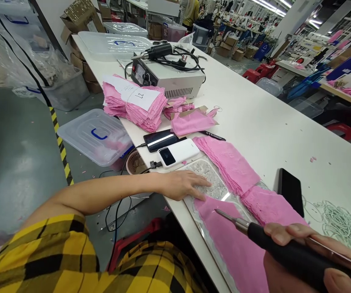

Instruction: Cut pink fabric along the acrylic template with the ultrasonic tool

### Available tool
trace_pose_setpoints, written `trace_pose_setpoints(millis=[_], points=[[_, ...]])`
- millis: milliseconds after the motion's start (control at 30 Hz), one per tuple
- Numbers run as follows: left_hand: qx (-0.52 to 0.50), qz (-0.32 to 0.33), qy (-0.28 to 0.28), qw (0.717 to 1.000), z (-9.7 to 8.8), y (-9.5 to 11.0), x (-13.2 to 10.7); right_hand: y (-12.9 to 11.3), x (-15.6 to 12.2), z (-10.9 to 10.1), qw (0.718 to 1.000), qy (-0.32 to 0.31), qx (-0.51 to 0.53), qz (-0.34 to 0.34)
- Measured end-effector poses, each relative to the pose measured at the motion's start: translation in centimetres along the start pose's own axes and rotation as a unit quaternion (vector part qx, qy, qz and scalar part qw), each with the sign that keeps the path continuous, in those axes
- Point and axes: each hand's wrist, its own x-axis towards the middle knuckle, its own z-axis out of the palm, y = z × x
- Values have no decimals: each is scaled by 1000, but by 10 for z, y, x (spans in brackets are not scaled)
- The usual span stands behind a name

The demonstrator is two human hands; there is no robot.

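Note:
My left hand (187,185) lies flat with fingers spread, its fingertips on the glittery grey board (207,175) and at the top edge of a pink fabric piece (233,240). In my right hand (297,260) is a soldering iron (273,240) with a thick black handle and a pointed metal tip. The tip hovers over or rests on the pink fabric; I cannot tell which. A thin shiny metal strip (337,254) also shows in the right hand, its kind unclear. Two stacks of pink pieces (229,162) lie along the board's far side.
Behind are a white power bank (183,151), a phone (163,140), a tied pink bundle (135,101) with a paper label, and a grey control box (175,77) with a corded tool. A black phone (290,191) and pale green cord (342,228) lie to the right.

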Motion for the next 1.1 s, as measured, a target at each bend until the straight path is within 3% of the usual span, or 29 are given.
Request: trace_pose_setpoints(millis=[233, 400, 667, 1100], points=[[3, 7, 21, 1000, 2, -1, -1, -8, -12, 33, 997, -72, 36, -18], [-4, 2, 1, 1000, 0, 0, -1, -7, -17, 47, 990, -120, 57, -37], [1, -6, -11, 1000, -1, 2, 1, -3, -20, 39, 986, -152, 44, -45], [4, 2, -13, 1000, -1, 2, 0, -1, -22, 42, 987, -151, 52, -31]])
